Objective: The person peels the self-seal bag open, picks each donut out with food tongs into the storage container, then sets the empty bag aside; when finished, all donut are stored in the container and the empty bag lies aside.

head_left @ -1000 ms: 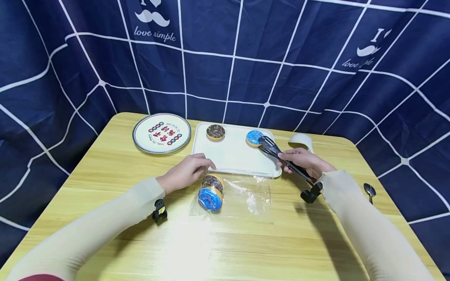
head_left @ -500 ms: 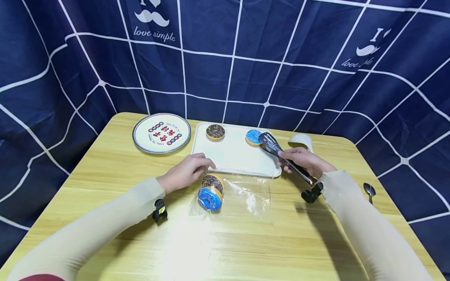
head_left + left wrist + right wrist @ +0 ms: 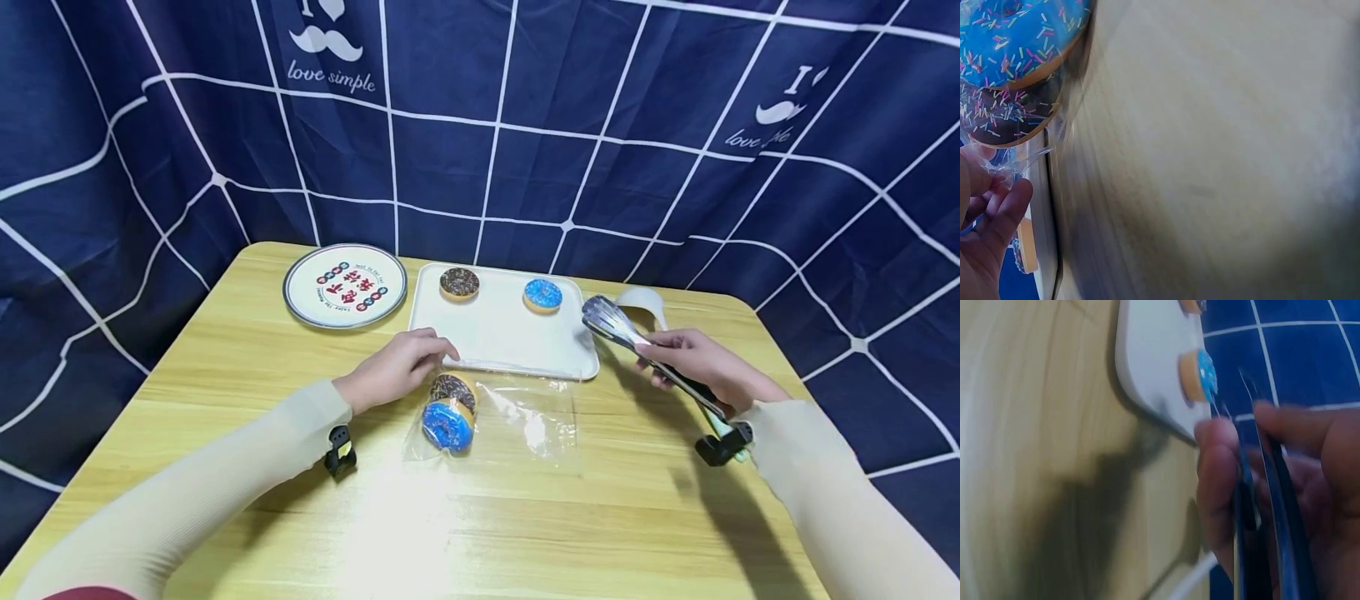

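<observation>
My left hand pinches the upper edge of a clear plastic bag lying on the table. Inside the bag, a blue donut with sprinkles overlaps a chocolate donut; the left wrist view shows the fingertips at the film beside them. My right hand grips black and silver tongs, held above the tray's right end with nothing between the tips. On the white tray, one chocolate donut sits left and one blue donut sits right, apart from the tongs.
A round plate with red lettering stands left of the tray. Right of the tray lies a white curved utensil, partly behind the tongs. A green piece shows under the right wrist. A dark blue checked curtain closes off the back.
My right hand and the tongs have drawn away to the right from the blue donut on the tray, which stays there. The left hand and bag have not moved.
</observation>
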{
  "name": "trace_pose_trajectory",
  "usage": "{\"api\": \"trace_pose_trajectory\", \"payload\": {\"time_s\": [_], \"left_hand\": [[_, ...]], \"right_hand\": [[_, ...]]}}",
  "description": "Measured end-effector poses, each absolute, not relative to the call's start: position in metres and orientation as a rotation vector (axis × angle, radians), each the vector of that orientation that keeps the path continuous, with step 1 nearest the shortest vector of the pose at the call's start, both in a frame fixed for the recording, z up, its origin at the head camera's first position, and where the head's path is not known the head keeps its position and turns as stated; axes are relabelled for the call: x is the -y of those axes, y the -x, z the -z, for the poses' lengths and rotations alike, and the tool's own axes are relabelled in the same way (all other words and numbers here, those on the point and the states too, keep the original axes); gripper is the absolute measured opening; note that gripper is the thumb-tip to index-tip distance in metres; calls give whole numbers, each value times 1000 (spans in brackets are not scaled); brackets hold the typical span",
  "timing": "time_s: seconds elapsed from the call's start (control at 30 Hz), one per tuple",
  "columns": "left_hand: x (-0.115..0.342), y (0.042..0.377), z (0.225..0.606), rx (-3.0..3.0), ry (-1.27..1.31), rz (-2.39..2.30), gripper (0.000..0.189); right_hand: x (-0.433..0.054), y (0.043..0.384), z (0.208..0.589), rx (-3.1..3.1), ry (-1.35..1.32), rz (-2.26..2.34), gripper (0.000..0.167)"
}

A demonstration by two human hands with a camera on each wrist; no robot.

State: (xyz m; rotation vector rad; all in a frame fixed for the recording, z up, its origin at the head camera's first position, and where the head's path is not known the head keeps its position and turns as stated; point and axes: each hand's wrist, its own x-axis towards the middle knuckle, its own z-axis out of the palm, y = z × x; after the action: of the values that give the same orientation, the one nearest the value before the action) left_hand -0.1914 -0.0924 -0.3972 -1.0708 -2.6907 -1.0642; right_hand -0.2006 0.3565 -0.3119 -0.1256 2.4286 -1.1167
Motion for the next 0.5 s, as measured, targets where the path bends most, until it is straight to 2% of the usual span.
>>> {"api": "trace_pose_trajectory", "payload": {"time_s": [0.23, 0.33, 0.5], "left_hand": [[92, 191, 398, 2678, 1073, 1081, 29], [92, 192, 399, 2669, 1078, 1084, 29], [94, 191, 399, 2677, 1069, 1080, 28]], "right_hand": [[-393, 169, 308, -2285, 512, 1066, 27], [-404, 156, 308, -2159, 627, 1104, 28], [-404, 138, 315, -2080, 654, 1125, 34]]}}
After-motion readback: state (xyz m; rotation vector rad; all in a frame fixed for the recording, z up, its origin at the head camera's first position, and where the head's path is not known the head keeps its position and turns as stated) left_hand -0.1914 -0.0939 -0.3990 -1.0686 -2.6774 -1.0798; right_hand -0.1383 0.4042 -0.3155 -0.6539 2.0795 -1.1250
